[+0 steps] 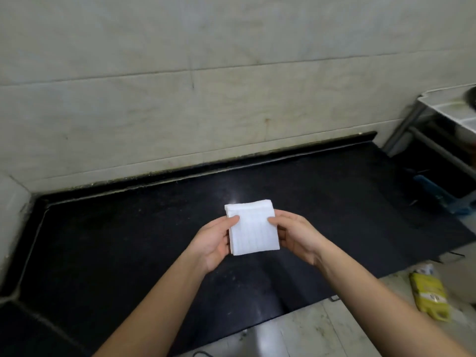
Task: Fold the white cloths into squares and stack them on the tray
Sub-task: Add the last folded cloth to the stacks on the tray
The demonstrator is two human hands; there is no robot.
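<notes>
Cloth (253, 228), white and folded square, is held above the black counter (128, 240). Left hand (213, 243) and right hand (296, 235) pinch its opposite edges, thumbs on top, apparently to keep the layers aligned. No tray is in view.

Dim, even indoor light. Small glare spot on the black counter (233, 195) just beyond the left hand (213, 240) and right hand (296, 235). White cloth (253, 230) between them near overexposed, weave faint. Overall soft; wall (231, 99) seams bow toward edges, far-right side smeared.
</notes>
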